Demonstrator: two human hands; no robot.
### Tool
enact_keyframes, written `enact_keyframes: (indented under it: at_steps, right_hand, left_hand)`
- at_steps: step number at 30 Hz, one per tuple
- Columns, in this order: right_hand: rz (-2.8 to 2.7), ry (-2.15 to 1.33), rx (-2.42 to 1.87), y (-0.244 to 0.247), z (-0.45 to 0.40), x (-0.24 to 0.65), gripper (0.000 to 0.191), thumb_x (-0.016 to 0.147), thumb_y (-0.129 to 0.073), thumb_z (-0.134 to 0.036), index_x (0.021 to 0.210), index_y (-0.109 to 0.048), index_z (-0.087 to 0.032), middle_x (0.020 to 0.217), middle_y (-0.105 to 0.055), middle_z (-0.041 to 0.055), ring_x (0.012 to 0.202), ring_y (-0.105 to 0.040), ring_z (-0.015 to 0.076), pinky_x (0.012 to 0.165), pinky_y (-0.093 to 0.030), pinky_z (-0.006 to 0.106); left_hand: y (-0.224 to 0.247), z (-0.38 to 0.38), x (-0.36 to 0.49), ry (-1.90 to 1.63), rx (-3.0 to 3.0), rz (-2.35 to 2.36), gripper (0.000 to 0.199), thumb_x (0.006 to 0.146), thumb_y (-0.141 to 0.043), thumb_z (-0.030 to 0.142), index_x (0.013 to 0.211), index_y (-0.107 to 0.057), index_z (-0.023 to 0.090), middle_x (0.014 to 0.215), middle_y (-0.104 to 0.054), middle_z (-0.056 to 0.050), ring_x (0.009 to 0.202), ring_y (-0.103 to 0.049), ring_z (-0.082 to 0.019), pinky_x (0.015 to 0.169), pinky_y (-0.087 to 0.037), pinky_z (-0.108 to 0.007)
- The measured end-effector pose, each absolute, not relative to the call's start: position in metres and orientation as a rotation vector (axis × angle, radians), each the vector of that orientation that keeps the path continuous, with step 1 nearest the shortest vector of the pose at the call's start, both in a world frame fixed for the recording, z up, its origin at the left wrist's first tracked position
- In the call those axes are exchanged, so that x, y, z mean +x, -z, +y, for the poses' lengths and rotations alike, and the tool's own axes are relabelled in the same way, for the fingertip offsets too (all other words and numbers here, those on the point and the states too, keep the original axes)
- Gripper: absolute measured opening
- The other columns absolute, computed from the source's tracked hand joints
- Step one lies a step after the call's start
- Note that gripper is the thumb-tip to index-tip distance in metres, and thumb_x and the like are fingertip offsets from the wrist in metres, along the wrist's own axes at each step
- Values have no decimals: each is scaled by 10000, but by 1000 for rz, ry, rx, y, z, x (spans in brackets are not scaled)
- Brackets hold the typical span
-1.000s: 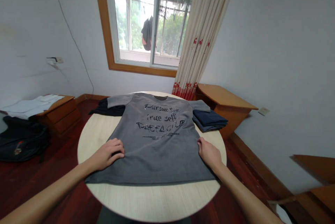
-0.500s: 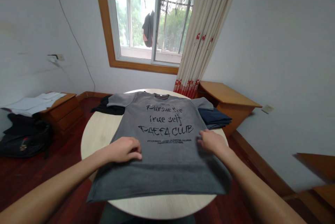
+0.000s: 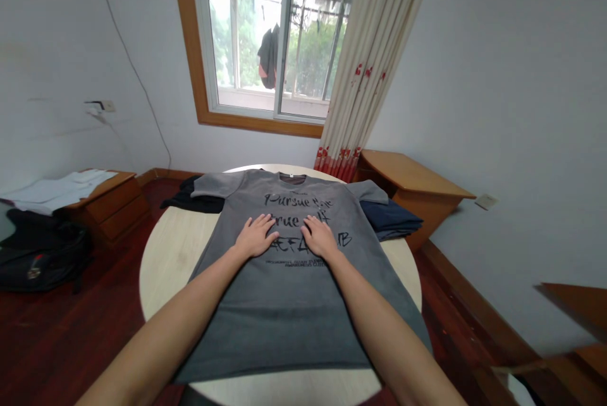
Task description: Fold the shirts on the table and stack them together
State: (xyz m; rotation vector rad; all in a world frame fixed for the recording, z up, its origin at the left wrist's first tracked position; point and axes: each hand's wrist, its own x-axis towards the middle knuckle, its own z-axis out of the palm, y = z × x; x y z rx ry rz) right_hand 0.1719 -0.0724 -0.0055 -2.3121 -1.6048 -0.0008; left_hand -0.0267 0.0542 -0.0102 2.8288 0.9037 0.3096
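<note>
A grey T-shirt with black lettering lies spread out, front up, on a round pale table. Its collar points away from me and its hem reaches the near edge. My left hand rests flat on the chest print, fingers spread. Beside it, a short gap to the right, my right hand lies on the print too, fingers stretched out. Both hands cover part of the lettering. Neither grips the cloth.
Folded dark blue clothes sit at the table's right edge, black clothes at its left, partly under the sleeves. A wooden desk stands behind right. At left are a drawer cabinet with papers and a black bag.
Both hands have moved inward and farther up the shirt, from its sides to the middle of the print. Their fingers have straightened and lie flat.
</note>
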Motion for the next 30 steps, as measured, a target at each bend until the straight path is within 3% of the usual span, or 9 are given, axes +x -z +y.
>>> enact_keyframes:
  at_steps: [7,14,19,25,30]
  right_hand:
    - [-1447,123,-2281,0,-104,191,510,1041,-251,-339,1336,-627,-160,1380,-634,94,1285,-556,197,1112,-355,300]
    - [-1431,217,-2233,1,-128,183,464,1030,-300,-319,1260,-665,-148,1313,-674,96,1233,-585,203,1094,-360,296]
    - [-1496,182,-2278,3,-142,176,436,1019,-363,-330,1309,-634,-152,1373,-637,100,1291,-551,207,1126,-335,317]
    - [-1476,100,-2463,10,-165,173,528,1019,-377,-413,1446,-523,-139,1569,-429,129,1461,-366,252,1196,-247,415]
    - [-1427,101,-2560,8,-175,165,538,1021,-350,-392,1465,-495,-125,1583,-397,156,1469,-344,283,1189,-241,470]
  left_hand:
    - [9,53,-45,-340,2793,1016,562,1030,-279,500,1480,-494,241,1610,-367,-77,1508,-283,-261,1209,-214,-548]
    - [6,40,-65,-413,2740,1052,501,1040,-291,443,1402,-570,237,1564,-450,-72,1480,-345,-248,1208,-232,-540]
    - [7,30,-78,-391,2750,1064,512,1038,-294,468,1409,-560,236,1580,-424,-73,1492,-323,-254,1210,-225,-550]
    - [6,16,-87,-322,2773,1052,563,1034,-283,515,1465,-509,230,1608,-370,-83,1510,-278,-269,1214,-189,-571]
    - [6,-6,-79,-281,2852,858,614,1011,-304,595,1492,-474,255,1624,-338,-81,1521,-247,-280,1218,-165,-569]
